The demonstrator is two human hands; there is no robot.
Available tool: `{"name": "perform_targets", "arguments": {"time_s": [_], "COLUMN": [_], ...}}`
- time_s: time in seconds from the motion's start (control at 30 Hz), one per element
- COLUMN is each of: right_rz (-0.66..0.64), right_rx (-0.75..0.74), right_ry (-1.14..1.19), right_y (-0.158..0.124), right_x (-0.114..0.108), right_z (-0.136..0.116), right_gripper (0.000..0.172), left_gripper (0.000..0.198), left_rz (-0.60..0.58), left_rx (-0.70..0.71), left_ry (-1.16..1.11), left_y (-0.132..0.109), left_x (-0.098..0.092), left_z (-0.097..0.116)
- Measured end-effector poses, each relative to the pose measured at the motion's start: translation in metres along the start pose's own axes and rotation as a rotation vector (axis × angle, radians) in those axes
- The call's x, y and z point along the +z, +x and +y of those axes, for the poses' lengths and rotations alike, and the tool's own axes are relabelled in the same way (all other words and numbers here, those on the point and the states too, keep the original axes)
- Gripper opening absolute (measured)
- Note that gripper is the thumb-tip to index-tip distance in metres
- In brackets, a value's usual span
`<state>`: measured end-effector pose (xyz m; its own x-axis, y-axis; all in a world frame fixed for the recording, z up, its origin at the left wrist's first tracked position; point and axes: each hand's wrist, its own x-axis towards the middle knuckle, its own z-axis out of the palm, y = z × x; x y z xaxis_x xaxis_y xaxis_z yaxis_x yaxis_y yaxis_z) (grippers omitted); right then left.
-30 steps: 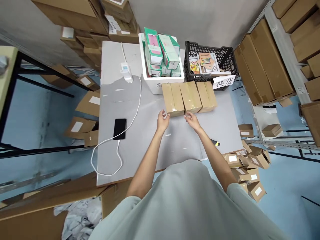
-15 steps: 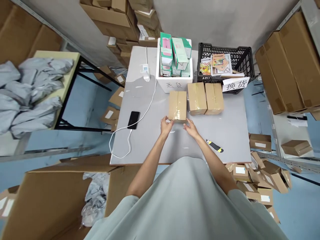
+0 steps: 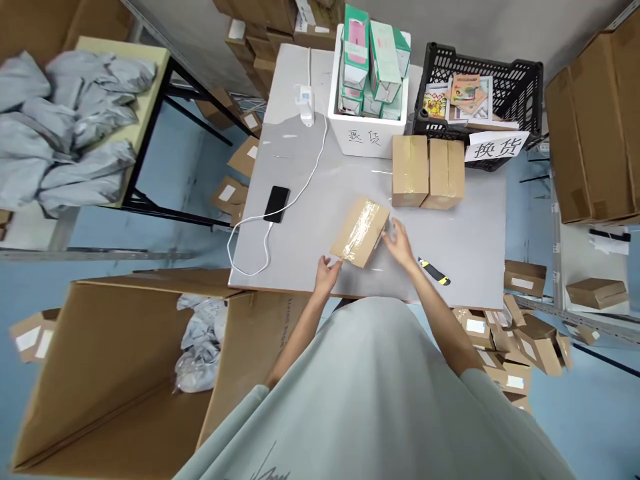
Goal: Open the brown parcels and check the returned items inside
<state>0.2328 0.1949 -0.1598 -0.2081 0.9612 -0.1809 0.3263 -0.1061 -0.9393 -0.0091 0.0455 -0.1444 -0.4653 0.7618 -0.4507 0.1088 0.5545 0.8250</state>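
We see two boxes (image 3: pixel 411 167) past our right hand (image 3: pixel 399 243), its grip hard to tell, and one taped box (image 3: pixel 360 230) between hands, our left hand (image 3: pixel 327 275) pinching its corner.

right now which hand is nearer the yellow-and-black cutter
Right. The right hand is just beyond and left of the cutter; the left hand is farther left, by a corner of the taped box.

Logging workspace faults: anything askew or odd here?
Yes: small cartons lie jumbled on the floor, right, unlike the paired boxes on the table. White cable loops past the table's left edge. Taped box is askew between left hand and right hand.
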Motion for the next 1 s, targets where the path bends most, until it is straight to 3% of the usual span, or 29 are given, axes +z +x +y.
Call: {"name": "perform_targets", "arguments": {"time_s": [0.13, 0.27, 0.37, 0.47, 0.6, 0.73, 0.87, 1.0], "right_rz": [-0.011, 0.004, 0.068, 0.147, 0.177, 0.158, 0.178, 0.229], "right_rx": [0.004, -0.009, 0.034, 0.084, 0.16, 0.246, 0.142, 0.04], "right_ry": [-0.023, -0.124, -0.193, -0.254, -0.264, -0.086, 0.067, 0.098], "right_y": [0.055, 0.055, 0.034, -0.008, -0.091, -0.149, -0.15, -0.119], "right_x": [-0.017, -0.018, -0.016, -0.007, 0.023, 0.059, 0.063, 0.023], "right_z": [-0.007, -0.006, -0.003, 0.004, 0.017, 0.025, 0.021, 0.009], "right_gripper": [0.086, 0.076, 0.065, 0.063, 0.066, 0.072, 0.075, 0.078], "left_gripper": [0.069, 0.056, 0.052, 0.06, 0.071, 0.073, 0.077, 0.074], "left_rz": [-0.274, -0.443, -0.457, -0.428, -0.324, -0.372, -0.413, -0.444], "left_rx": [-0.087, -0.094, -0.083, -0.041, 0.042, 0.015, -0.008, 0.12], "left_ry": [-0.064, -0.113, -0.114, -0.122, -0.154, -0.148, -0.134, -0.175], "left_y": [0.005, 0.012, 0.022, 0.035, 0.047, 0.051, 0.048, 0.048], "left_x": [-0.001, -0.017, -0.036, -0.055, -0.072, -0.076, -0.063, -0.027], "left_z": [0.006, 0.011, 0.01, 0.004, -0.005, -0.009, -0.003, 0.019]}}
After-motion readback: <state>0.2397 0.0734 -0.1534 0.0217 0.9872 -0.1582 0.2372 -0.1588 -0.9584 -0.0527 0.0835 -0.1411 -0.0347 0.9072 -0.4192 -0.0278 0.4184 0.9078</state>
